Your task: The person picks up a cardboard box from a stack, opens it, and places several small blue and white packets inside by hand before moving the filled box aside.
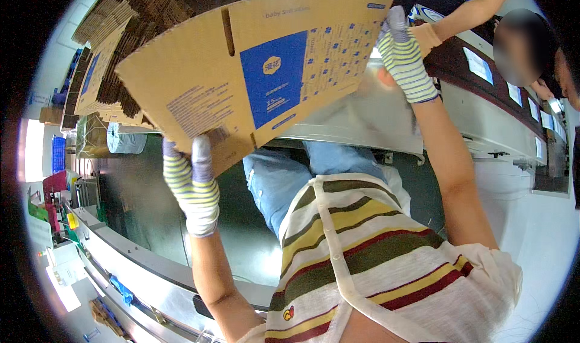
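Note:
A flattened cardboard box [199, 59], brown with a blue printed panel, is tilted in front of me. My left hand [192, 189], in a striped knit glove with purple fingertips, is closed on its lower left edge. At the box's upper right end, my right hand [408, 62] grips the edge, in a matching glove. Slots separate the box's flaps. The fingers behind the cardboard are hidden.
Stacks of flattened cardboard boxes [115, 71] stand at the far left beside a pale blue roll [125, 139]. A metal worktable [386, 122] lies beyond my knees. On the right, a dark conveyor [453, 59] carries white packages. A co-worker's arm [471, 11] reaches in near my right hand.

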`<state>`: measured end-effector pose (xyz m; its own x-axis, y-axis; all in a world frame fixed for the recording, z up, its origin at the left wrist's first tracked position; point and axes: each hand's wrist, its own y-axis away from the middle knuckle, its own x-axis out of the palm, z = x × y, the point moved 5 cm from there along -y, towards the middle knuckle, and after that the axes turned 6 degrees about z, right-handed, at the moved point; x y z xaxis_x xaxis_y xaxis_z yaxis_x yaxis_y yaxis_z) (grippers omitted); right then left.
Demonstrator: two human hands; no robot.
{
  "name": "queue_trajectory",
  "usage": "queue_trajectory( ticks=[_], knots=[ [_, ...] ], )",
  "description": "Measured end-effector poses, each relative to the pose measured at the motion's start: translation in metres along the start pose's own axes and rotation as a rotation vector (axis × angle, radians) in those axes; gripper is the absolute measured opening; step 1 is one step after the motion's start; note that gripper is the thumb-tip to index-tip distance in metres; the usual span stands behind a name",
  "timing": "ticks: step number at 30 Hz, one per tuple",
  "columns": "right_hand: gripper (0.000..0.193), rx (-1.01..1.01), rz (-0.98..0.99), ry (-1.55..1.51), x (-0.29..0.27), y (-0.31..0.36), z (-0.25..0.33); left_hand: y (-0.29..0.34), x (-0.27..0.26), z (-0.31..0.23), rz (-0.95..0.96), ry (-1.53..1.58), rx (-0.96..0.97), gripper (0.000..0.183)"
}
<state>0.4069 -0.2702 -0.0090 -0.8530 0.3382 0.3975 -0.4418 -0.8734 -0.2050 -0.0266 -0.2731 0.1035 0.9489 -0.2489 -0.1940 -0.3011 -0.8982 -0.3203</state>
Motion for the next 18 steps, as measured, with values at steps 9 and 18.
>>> queue_trajectory(
  ticks=[9, 18],
  knots=[
    [0.036, -0.245, 0.103, 0.433, 0.066, 0.035, 0.050, -0.020, 0.023, 0.037, -0.030, 0.077, -0.077, 0.035],
    [0.018, -0.160, -0.030, 0.306, 0.091, 0.043, 0.045, -0.043, 0.024, 0.047, -0.315, 0.171, -0.153, 0.031]
  ],
)
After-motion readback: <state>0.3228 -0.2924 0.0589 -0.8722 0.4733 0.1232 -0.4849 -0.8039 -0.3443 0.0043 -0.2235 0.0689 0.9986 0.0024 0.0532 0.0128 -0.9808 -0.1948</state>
